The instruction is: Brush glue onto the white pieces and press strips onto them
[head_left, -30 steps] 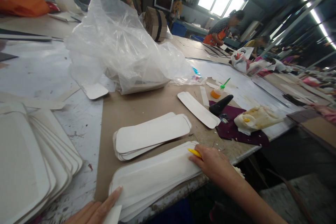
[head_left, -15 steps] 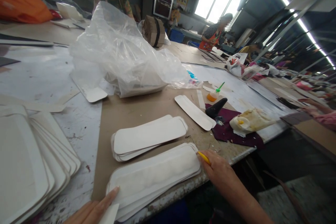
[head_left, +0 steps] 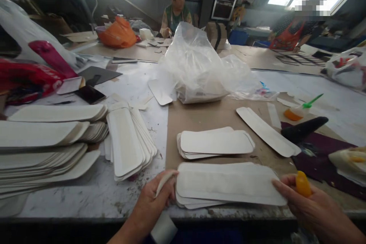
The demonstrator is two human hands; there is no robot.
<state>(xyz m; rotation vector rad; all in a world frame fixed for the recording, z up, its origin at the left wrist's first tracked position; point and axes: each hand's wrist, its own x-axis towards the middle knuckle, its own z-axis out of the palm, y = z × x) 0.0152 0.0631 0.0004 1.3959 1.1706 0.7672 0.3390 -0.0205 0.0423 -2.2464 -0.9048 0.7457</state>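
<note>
In front of me lies a stack of long, cream-white, round-cornered panels (head_left: 228,183). At its left end, my left hand (head_left: 154,198) is closed around a narrow white strip (head_left: 164,230) that bends over the fingers and hangs past the table edge. My right hand (head_left: 311,202) pinches the right end of the top panel between thumb and finger. A yellow tool (head_left: 303,184) is tucked in the same hand; its working end is hidden. Just behind lies a second stack of similar panels (head_left: 215,142), and a few more panels (head_left: 265,131) lie slanted to the right.
Fanned panels (head_left: 126,141) and taller piles (head_left: 42,160) cover the left side. A clear plastic bag (head_left: 197,65) stands mid-table. On the right are a glue bottle (head_left: 294,112), a black pointed object (head_left: 304,129) and a purple cloth (head_left: 323,160). Across the table sits a person (head_left: 177,11).
My view has swung left and levelled. The left hand has come up beside the stack's left end with the strip, and the right hand now grips the top panel's right end.
</note>
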